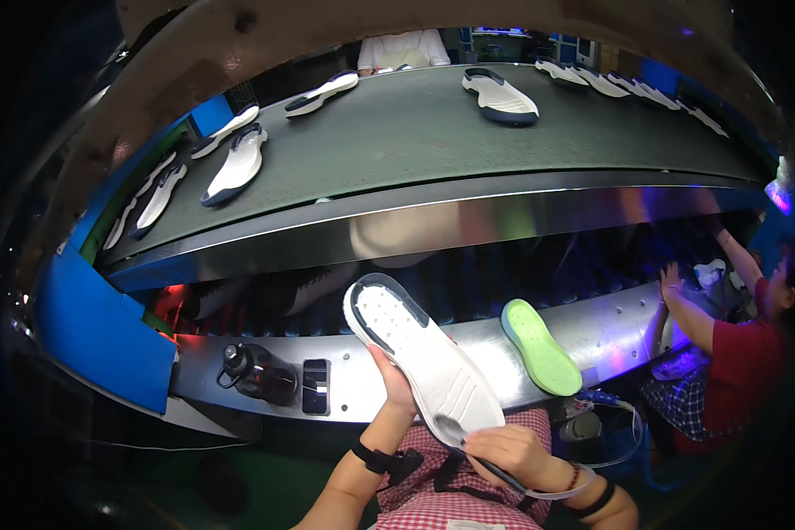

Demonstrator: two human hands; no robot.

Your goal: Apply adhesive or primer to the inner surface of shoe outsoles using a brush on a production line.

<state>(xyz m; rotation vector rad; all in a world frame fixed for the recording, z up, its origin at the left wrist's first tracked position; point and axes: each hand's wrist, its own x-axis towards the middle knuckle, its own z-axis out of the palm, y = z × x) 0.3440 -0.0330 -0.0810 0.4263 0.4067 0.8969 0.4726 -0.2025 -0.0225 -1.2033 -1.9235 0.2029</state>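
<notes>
A white shoe sole [446, 371] with a dark navy rim is tilted up before me, its heel pointing away. My left hand [392, 380] is closed on its left edge, with part of the fingers hidden under it. In my right hand [514, 450] is a black-handled brush [449, 429], its bristles against the near end of the sole. Just to the right, a lime-green sole-shaped piece [541, 347] lies on the metal ledge [609, 327].
A dark bottle [261, 375] and a phone [315, 387] stand on the ledge at left. Beyond runs a green conveyor belt [371, 132] bearing several white soles [502, 95]. A co-worker in red [742, 371] works at right; another person [405, 51] is across the belt.
</notes>
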